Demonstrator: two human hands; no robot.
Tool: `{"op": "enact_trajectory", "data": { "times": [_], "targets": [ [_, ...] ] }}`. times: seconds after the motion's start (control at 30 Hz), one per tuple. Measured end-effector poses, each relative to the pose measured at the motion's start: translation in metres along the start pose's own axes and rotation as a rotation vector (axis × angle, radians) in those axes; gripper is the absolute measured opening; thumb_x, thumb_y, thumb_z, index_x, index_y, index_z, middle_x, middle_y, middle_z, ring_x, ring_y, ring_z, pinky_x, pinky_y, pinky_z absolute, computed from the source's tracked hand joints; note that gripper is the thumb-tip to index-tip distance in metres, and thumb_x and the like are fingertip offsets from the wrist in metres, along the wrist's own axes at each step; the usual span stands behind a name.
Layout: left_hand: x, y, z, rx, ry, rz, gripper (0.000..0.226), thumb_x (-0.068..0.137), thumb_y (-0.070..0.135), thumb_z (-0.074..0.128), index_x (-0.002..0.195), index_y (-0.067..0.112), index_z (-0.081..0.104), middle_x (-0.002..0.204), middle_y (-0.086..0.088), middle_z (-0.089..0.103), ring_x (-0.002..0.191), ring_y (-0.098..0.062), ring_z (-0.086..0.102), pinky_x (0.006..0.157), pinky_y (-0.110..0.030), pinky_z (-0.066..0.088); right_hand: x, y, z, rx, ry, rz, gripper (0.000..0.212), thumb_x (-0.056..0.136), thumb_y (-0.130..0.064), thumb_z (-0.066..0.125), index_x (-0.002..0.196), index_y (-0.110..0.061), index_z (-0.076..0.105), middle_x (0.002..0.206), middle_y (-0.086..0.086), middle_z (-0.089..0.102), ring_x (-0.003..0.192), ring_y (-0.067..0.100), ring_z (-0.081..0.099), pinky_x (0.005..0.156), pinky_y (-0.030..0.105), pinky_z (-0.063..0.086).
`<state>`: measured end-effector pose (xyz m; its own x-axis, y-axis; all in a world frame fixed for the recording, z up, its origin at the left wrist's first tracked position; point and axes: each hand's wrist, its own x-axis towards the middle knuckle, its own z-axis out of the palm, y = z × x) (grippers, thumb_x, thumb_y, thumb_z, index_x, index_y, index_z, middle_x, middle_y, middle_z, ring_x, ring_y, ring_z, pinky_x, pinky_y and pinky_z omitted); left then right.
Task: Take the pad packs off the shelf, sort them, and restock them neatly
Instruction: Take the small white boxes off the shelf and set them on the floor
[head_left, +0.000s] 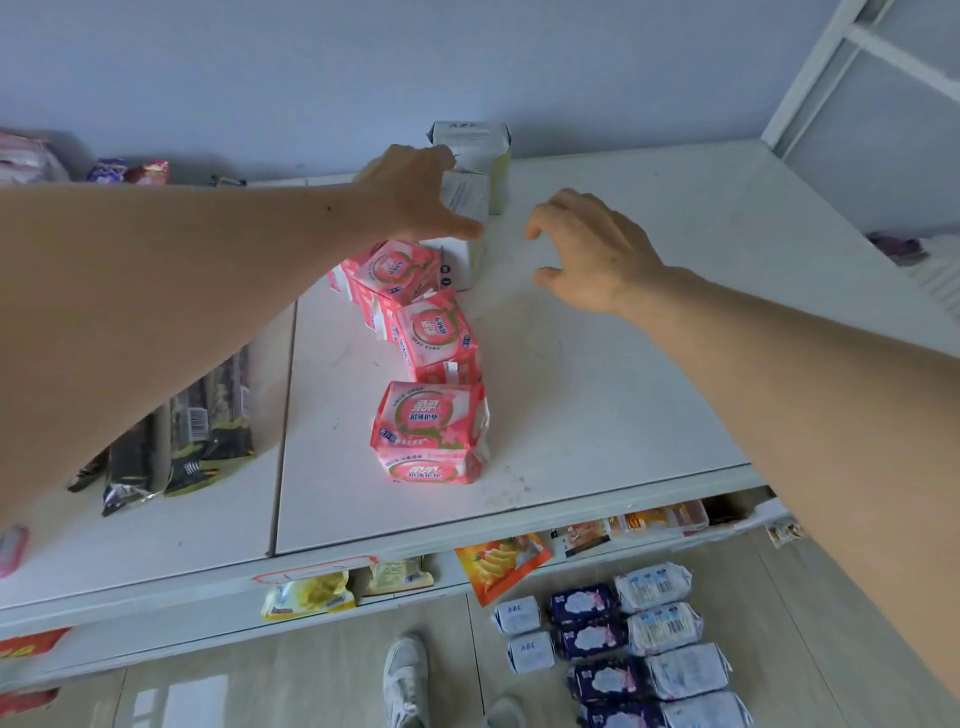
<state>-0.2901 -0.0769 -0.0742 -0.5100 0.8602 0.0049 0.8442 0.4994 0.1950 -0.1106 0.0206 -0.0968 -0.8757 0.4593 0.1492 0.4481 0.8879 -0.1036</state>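
On the shelf (597, 364), left hand (415, 192) touching white pack (465, 200), right hand (587, 249) loosely spread

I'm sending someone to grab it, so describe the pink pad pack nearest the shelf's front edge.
On the white shelf, a row of pink packs runs from the back toward the front edge. Take the pink stack closest to that edge, standing apart from the other pink packs. It sits square to the shelf; the packs behind it are skewed.

Both bare arms are reaching forward, the left hand (415, 195) spreading its fingers with thumb pointing right, the right hand (589, 249) hovering beside it, fingers loosely curled, holding nothing.
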Motion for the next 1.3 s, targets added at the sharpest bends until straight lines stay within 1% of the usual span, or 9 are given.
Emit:
{"op": "enact_trajectory", "data": {
  "times": [0.1,0.27,0.4,0.57,0.7,0.87,1.0,1.13,1.3],
  "targets": [
    [0.006,-0.001,-0.003,-0.113,-0.04,0.026,0.076,0.072,0.037,0.077,0.137,0.021,0.042,0.129,-0.008,0.054,0.119,-0.029,0.049,0.096,-0.038,0.042,0.008,0.006,0.003,0.028,0.013,0.032,0.049,0.084,-0.022,0.064,0.13,-0.018,0.045,0.132,0.005,0.044,0.122,0.026,0.041,0.09,0.037,0.039],
    [0.018,-0.017,-0.012,-0.411,-0.296,0.095,0.082,0.068,0.008,0.082,0.136,0.031,0.04,0.133,0.004,0.051,0.125,-0.015,0.046,0.105,-0.035,0.039,0.026,0.007,0.004,0.192,0.019,0.07,0.094,0.068,-0.033,0.081,0.142,-0.017,0.026,0.144,0.006,0.032,0.129,0.029,0.036,0.101,0.044,0.039],
    [0.029,-0.027,-0.021,-0.493,-0.294,0.104,0.077,0.072,0.011,0.079,0.137,0.032,0.043,0.133,0.011,0.054,0.129,-0.006,0.04,0.107,-0.03,0.031,0.041,0.008,0.009,0.271,-0.058,0.023,0.11,0.061,-0.039,0.085,0.147,-0.022,0.019,0.151,0.0,0.026,0.133,0.026,0.032,0.104,0.045,0.037],
    [0.037,-0.037,-0.029,-0.504,-0.184,0.081,0.052,0.082,0.017,0.071,0.13,0.021,0.053,0.132,0.005,0.055,0.127,-0.009,0.046,0.105,-0.028,0.036,0.058,0.007,0.016,0.314,-0.128,-0.064,0.099,0.071,-0.033,0.081,0.148,-0.024,0.02,0.152,0.001,0.027,0.135,0.021,0.033,0.109,0.034,0.032],
    [0.051,-0.039,-0.033,-0.364,-0.067,0.082,0.041,0.09,0.033,0.061,0.129,0.023,0.054,0.137,0.006,0.052,0.128,-0.01,0.046,0.102,-0.028,0.035,0.06,0.007,0.02,0.357,-0.088,-0.087,0.081,0.073,-0.028,0.08,0.141,-0.019,0.035,0.137,0.006,0.037,0.124,0.022,0.042,0.099,0.026,0.033],
    [0.071,-0.029,-0.025,-0.003,-0.076,0.152,0.052,0.095,0.036,0.051,0.142,0.02,0.038,0.148,-0.006,0.037,0.133,-0.025,0.039,0.109,-0.038,0.031,0.037,0.029,0.01,0.403,-0.087,-0.064,0.073,0.066,-0.024,0.085,0.129,-0.019,0.049,0.121,0.003,0.043,0.106,0.017,0.048,0.092,0.031,0.043],
    [0.086,-0.016,-0.012,0.09,-0.117,0.138,0.061,0.098,0.032,0.044,0.149,0.009,0.02,0.156,-0.009,0.02,0.141,-0.027,0.025,0.114,-0.039,0.021,0.016,0.048,0.003,0.431,-0.083,-0.042,0.074,0.061,-0.022,0.088,0.127,-0.022,0.053,0.118,-0.001,0.048,0.103,0.014,0.049,0.09,0.028,0.043],
    [0.097,-0.015,-0.003,0.173,-0.128,0.099,0.056,0.099,0.032,0.044,0.145,0.008,0.026,0.147,-0.017,0.034,0.135,-0.033,0.033,0.108,-0.045,0.029,0.007,0.053,0.004,0.446,-0.055,-0.031,0.077,0.06,-0.022,0.088,0.128,-0.023,0.053,0.117,-0.004,0.048,0.1,0.01,0.049,0.088,0.024,0.041],
    [0.101,-0.01,-0.003,0.276,-0.108,0.122,0.057,0.088,0.042,0.057,0.137,0.018,0.04,0.129,-0.021,0.032,0.122,-0.038,0.032,0.097,-0.049,0.039,0.005,0.056,0.004,0.453,-0.063,-0.02,0.078,0.06,-0.022,0.088,0.129,-0.025,0.051,0.118,-0.009,0.047,0.1,0.006,0.047,0.085,0.019,0.036]
  ]
}}
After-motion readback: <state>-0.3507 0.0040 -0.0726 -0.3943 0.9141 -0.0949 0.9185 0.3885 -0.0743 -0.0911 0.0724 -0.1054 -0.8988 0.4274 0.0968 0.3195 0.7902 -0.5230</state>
